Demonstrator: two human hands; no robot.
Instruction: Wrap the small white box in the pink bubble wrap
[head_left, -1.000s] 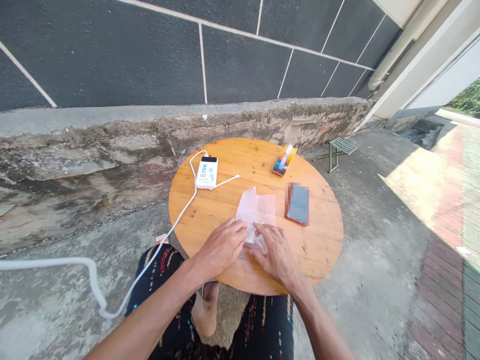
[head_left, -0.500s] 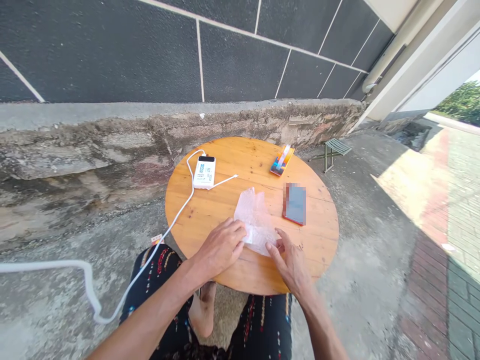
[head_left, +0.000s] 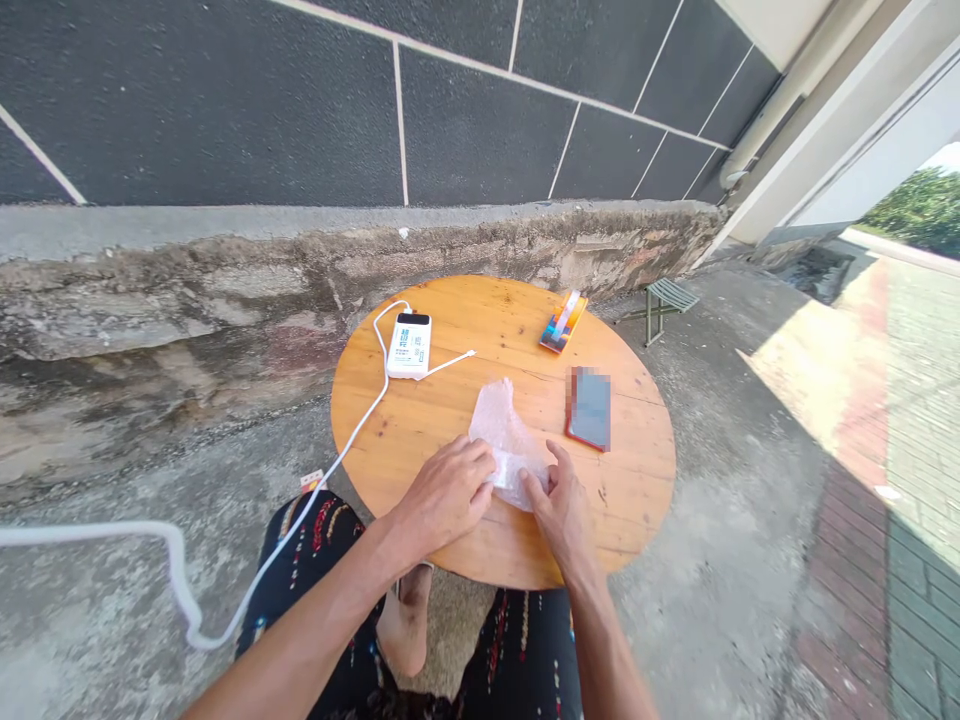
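Note:
A crumpled sheet of pinkish, see-through bubble wrap (head_left: 493,415) lies on the round wooden table (head_left: 390,440) in front of me. Something pale shows through its lower part, too unclear to name. My left hand (head_left: 452,487) is closed on the wrap's left edge, fingers curled and pressing down. On the other side, my right hand (head_left: 559,505) pinches the wrap's right edge between thumb and fingers. Beyond my right hand lies a phone-like slab (head_left: 590,408), its face blurred out.
A white power bank (head_left: 409,346) with cables stands at the table's far left. A white cable (head_left: 360,428) runs off the left edge past my knee. At the far right lies an orange and blue box (head_left: 564,322). A folding stool (head_left: 664,305) stands beyond, near the wall.
My right hand has moved left and closed on the wrap's right edge, folding that side inward. My left hand stays almost where it was.

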